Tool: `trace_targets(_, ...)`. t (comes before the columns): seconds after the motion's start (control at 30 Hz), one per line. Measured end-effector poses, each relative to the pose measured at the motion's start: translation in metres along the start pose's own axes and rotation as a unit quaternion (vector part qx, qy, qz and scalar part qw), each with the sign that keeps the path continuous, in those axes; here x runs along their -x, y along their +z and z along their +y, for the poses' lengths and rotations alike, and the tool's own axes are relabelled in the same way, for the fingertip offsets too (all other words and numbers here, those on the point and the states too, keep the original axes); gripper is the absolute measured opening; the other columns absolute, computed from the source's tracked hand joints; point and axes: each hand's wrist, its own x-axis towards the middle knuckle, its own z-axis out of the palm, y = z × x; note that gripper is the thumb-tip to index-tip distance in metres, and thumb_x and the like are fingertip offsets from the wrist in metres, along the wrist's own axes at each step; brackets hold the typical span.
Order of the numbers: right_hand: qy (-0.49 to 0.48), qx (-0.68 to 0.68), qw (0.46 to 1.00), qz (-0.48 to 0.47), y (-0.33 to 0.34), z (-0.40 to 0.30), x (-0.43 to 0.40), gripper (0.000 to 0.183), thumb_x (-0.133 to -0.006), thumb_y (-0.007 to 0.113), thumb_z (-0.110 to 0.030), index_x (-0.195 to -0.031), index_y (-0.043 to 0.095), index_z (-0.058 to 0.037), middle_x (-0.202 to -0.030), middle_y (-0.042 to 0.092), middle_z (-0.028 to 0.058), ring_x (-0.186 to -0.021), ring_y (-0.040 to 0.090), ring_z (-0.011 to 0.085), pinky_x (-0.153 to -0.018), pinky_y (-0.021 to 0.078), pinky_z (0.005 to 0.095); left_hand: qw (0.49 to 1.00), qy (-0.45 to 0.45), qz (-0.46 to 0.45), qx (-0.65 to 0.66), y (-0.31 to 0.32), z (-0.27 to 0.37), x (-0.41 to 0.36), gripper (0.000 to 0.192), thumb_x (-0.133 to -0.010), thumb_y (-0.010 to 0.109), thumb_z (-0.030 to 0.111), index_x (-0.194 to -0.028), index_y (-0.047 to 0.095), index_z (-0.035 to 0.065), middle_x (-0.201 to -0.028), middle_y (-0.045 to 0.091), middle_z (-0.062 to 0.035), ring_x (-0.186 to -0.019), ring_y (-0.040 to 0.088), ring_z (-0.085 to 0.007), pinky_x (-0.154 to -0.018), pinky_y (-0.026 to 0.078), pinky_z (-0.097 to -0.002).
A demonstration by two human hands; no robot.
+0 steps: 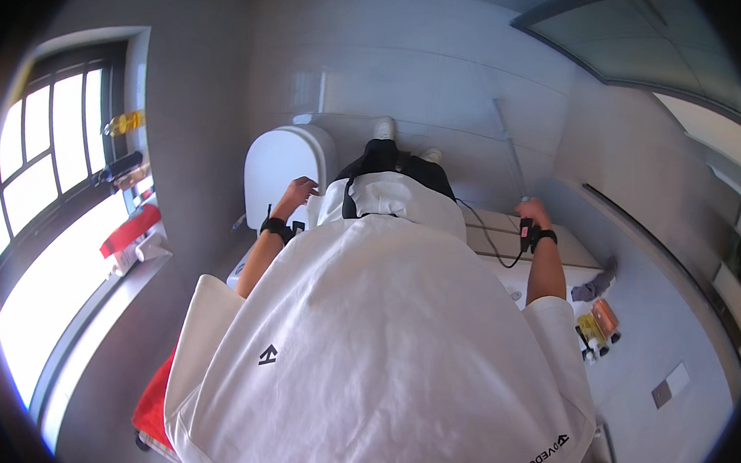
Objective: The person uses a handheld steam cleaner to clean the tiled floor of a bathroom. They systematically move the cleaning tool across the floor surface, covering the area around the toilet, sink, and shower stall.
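My right hand is closed around the near end of a slim pale pole, which slants up and left over the tiled floor. The pole's far end is too faint to identify. Beside the white toilet, whose lid is down, my left hand hangs with nothing in it, its fingers loosely bent and apart near my white shirt. Each wrist wears a black strap with a small device, and a black cable runs from the right one toward my waist.
A vanity counter lies right of my legs, with a dark grey cloth and small bottles beyond. On the left windowsill stand a yellow bottle and a red packet. A glass panel fills the upper right. Red fabric shows lower left.
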Motion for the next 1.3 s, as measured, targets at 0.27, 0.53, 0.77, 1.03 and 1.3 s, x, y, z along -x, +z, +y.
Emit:
trace_targets(0.27, 0.247, -0.419, 0.873, -0.036, -0.067, -0.039, -0.051, 0.02, -0.055, 0.045, -0.015, -0.062, 0.053, 0.0012, -0.058, 0.05, 0.0146, -0.054, 0.049, 0.0238, -0.049, 0.037, 0.0347, 0.972, 0.04, 0.072, -0.222, 0.026, -0.055, 0.065, 0.023, -0.07, 0.042, 0.019, -0.08, 0.055, 0.0021, -0.069, 0.056, -0.0093, -0.065, 0.053, -0.016, -0.058, 0.04, -0.0258)
trace_targets(0.53, 0.3, -0.301, 0.896, -0.126, 0.023, -0.071, -0.054, 0.023, -0.057, 0.05, -0.012, -0.077, 0.056, -0.0031, -0.084, 0.053, 0.0169, -0.076, 0.052, 0.0284, -0.064, 0.0408, 0.0351, 0.975, 0.005, 0.054, -0.217, 0.021, -0.044, 0.099, 0.019, -0.067, 0.045, 0.013, -0.079, 0.056, 0.004, -0.075, 0.054, -0.0104, -0.064, 0.053, -0.0194, -0.06, 0.041, -0.0277)
trace_targets(0.77, 0.254, -0.325, 0.899, -0.144, 0.001, -0.155, -0.028, 0.025, -0.054, 0.052, -0.014, -0.076, 0.057, -0.0023, -0.082, 0.054, 0.017, -0.077, 0.053, 0.0282, -0.065, 0.0411, 0.0338, 0.982, 0.04, 0.009, -0.186, -0.033, -0.015, 0.042, 0.014, -0.069, 0.044, 0.008, -0.077, 0.053, -0.0006, -0.065, 0.054, -0.0066, -0.06, 0.051, -0.0138, -0.056, 0.041, -0.0253)
trace_targets(1.03, 0.144, -0.354, 0.922, -0.054, -0.009, -0.293, 0.005, 0.035, -0.061, 0.053, -0.03, -0.079, 0.055, -0.0001, -0.079, 0.054, 0.0183, -0.074, 0.051, 0.0326, -0.061, 0.0408, 0.0367, 0.999, 0.001, -0.03, -0.041, -0.133, 0.042, -0.034, 0.018, -0.076, 0.037, 0.015, -0.082, 0.048, 0.0028, -0.065, 0.053, -0.0077, -0.05, 0.053, -0.0154, -0.041, 0.042, -0.025)
trace_targets(1.3, 0.23, -0.409, 0.883, -0.013, 0.01, -0.334, 0.06, 0.034, -0.062, 0.052, -0.024, -0.081, 0.051, 0.004, -0.075, 0.053, 0.0215, -0.075, 0.05, 0.0347, -0.062, 0.0409, 0.038, 0.992, 0.004, -0.126, -0.018, -0.14, 0.006, -0.052, 0.014, -0.073, 0.042, 0.011, -0.08, 0.051, 0.0036, -0.069, 0.054, -0.0079, -0.056, 0.053, -0.0178, -0.046, 0.043, -0.0263)
